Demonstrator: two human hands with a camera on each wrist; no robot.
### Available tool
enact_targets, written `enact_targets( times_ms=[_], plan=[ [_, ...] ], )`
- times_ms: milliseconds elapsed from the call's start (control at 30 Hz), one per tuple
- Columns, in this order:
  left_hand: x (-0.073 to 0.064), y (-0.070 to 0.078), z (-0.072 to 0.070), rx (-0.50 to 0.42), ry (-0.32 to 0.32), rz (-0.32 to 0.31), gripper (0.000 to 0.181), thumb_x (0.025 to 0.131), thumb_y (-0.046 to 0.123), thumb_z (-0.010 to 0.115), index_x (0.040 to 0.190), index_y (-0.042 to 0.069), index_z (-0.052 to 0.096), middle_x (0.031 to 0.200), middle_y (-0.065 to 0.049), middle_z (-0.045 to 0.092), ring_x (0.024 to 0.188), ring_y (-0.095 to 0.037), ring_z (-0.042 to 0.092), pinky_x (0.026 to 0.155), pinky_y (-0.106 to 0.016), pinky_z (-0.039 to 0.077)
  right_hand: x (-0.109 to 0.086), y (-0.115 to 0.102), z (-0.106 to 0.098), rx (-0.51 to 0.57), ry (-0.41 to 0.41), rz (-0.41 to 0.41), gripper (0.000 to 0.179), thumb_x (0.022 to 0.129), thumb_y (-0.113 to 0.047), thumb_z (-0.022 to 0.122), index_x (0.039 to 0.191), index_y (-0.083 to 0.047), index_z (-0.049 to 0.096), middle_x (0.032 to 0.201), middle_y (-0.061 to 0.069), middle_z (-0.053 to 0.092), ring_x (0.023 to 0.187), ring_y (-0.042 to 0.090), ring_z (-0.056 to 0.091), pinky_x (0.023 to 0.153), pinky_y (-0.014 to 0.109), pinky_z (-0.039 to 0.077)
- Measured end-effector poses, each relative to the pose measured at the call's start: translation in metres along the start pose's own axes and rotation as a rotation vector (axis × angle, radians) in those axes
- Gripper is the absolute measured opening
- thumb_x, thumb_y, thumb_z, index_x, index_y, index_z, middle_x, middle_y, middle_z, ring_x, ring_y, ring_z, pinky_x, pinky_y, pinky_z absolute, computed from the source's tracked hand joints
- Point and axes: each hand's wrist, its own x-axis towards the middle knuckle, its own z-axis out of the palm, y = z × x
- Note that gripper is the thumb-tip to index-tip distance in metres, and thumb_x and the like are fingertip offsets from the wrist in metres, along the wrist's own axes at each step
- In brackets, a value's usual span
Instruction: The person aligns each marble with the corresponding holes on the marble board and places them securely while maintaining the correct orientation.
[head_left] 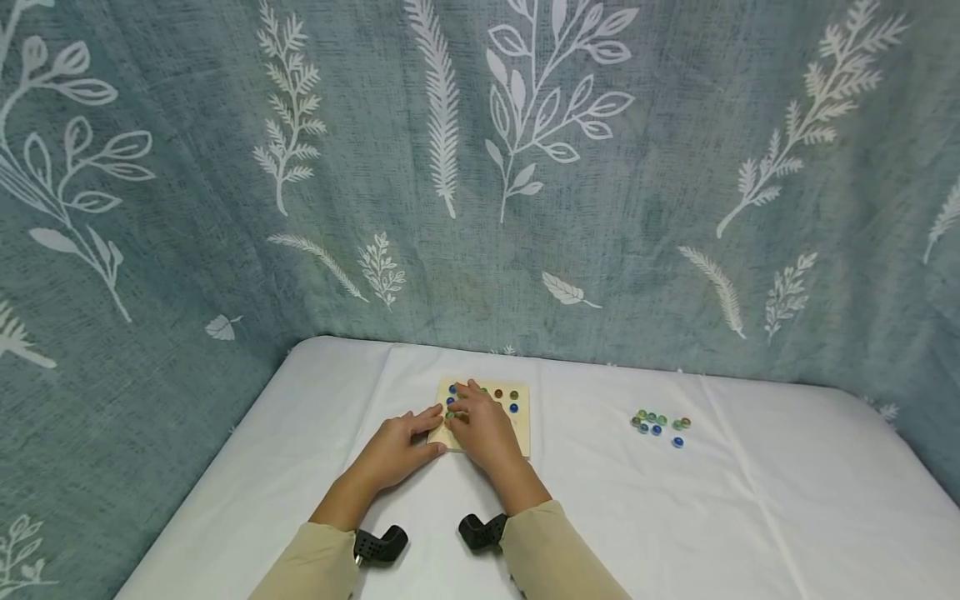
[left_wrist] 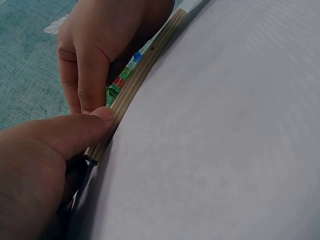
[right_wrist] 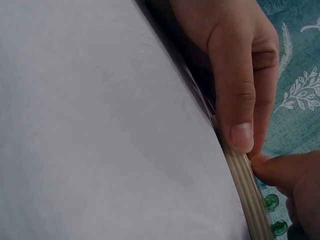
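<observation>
A pale wooden board (head_left: 522,433) with rows of glass marbles lies on the white cloth. My left hand (head_left: 401,450) grips its near left corner, the thumb on the near edge and the fingers along the left side. Over the board's left part is my right hand (head_left: 483,427), its thumb and fingertips at a small green marble (head_left: 451,415). Blue marbles (head_left: 513,408) and brown and green ones show around that hand, which hides the board's middle. In the right wrist view, my right hand (right_wrist: 300,182) reaches in beside my left hand (right_wrist: 237,75).
To the right, a loose group of green, brown and blue marbles (head_left: 662,420) lies on the cloth, with one blue marble (head_left: 678,442) nearer me. A patterned teal curtain (head_left: 480,275) hangs behind and to the left of the white-covered table (head_left: 600,500).
</observation>
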Motion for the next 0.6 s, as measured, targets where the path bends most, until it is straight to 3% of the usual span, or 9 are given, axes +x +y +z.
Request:
enact_targets(
  times_ms=[267,600],
  plan=[
    [0.0010,-0.0007,0.0010,0.012,0.008,0.020,0.049,0.089,0.026,0.074,0.133,0.007,0.063,0.147,0.002,0.051,0.137,-0.040,0.043,0.116,-0.053,0.032,0.0014,0.0021,0.0010,-0.009,0.001,-0.005,0.023,0.090,-0.020,0.073,0.111,-0.010,0.076,0.148,0.003,0.051,0.147,0.025,0.033,0.116,0.052,0.035],
    [0.0004,-0.0014,0.0012,0.033,0.007,-0.004,0.049,0.090,0.030,0.073,0.133,0.011,0.063,0.147,0.004,0.050,0.136,-0.049,0.040,0.113,-0.058,0.034,-0.0003,0.0004,-0.0068,-0.008,-0.024,0.000,0.026,0.091,-0.021,0.072,0.114,-0.009,0.074,0.149,0.004,0.049,0.147,0.025,0.031,0.116,0.053,0.034]
  ],
)
